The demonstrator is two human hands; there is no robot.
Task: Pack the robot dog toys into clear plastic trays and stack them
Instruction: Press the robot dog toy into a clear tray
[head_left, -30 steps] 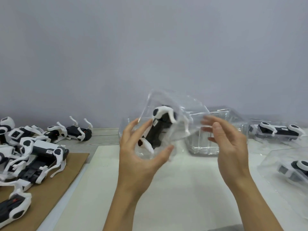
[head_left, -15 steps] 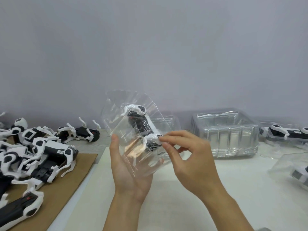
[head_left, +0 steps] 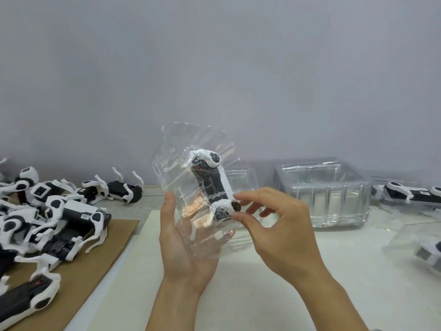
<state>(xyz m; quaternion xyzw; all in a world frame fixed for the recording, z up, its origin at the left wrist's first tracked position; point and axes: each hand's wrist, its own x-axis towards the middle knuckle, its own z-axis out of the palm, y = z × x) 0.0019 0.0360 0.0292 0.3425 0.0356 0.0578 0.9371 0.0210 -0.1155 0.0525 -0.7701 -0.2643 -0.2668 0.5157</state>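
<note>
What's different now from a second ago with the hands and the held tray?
The right hand, open and apart a second ago, has come in and now pinches the tray's right edge by the toy dog inside. The tray has turned, so the dog's other end points up. The left hand still cradles it from behind. The tray stack and loose dogs lie as before.

White table [head_left: 274, 278] — brown cardboard sheet [head_left: 78, 278] at left, stack of clear trays [head_left: 319, 199] behind.
</note>
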